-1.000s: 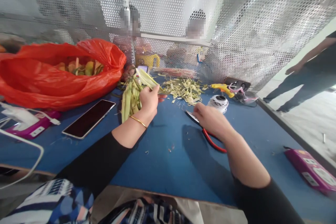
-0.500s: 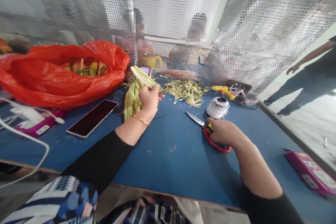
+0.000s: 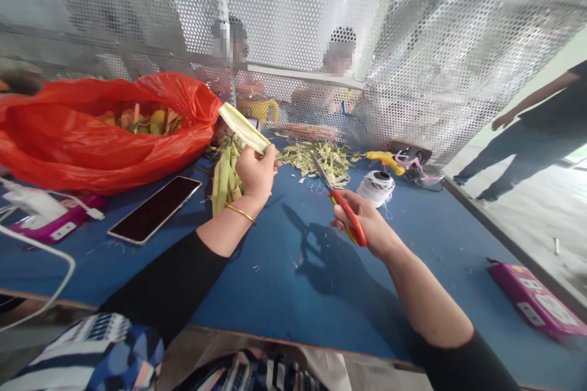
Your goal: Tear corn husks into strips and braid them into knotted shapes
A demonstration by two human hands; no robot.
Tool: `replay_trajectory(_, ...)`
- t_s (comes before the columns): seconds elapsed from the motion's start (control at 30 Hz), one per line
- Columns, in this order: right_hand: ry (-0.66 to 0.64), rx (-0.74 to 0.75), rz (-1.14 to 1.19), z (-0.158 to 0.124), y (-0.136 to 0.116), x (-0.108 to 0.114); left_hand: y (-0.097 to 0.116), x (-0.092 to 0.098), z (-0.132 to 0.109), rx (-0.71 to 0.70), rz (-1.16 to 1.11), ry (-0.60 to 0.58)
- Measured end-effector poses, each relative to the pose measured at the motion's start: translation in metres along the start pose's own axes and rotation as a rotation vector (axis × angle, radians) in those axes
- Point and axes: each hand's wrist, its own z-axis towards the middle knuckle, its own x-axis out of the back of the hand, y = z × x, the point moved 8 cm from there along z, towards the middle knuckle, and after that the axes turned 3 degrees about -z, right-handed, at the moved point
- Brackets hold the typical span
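My left hand (image 3: 257, 174) pinches the lower end of a pale green husk strip (image 3: 243, 128), which slants up to the left. Behind and left of that hand, a bunch of green husks (image 3: 222, 180) lies on the blue table (image 3: 275, 293). My right hand (image 3: 362, 220) is closed round the red and yellow handles of the scissors (image 3: 349, 217), raised over the table with the blades pointing up and left. Beyond the blades is a heap of cut husk shreds (image 3: 316, 159). A spool of white thread (image 3: 376, 188) stands just behind my right hand.
At the left are a red plastic bag (image 3: 110, 162) with husks in it, a phone (image 3: 156, 209) and a purple power strip (image 3: 59, 226) with white cables. A yellow glue gun (image 3: 387, 162) lies at the back right; a purple box (image 3: 536, 302) sits right. A person (image 3: 527, 128) stands beyond.
My right hand has lifted the scissors off the table and moved them left, turning the blades upward. The husk strip in my left hand is raised slightly. The view has shifted a little.
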Motion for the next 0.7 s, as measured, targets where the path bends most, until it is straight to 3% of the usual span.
replay_trajectory(0.2,-0.106,0.051,0.081,-0.007,-0.008,-0.013,0.004,-0.003,-0.005,-0.054,0.036,-0.021)
replay_trajectory(0.7,0.005,-0.02,0.096,-0.002,-0.001,-0.005,0.006,-0.015,-0.019,-0.156,0.194,-0.114)
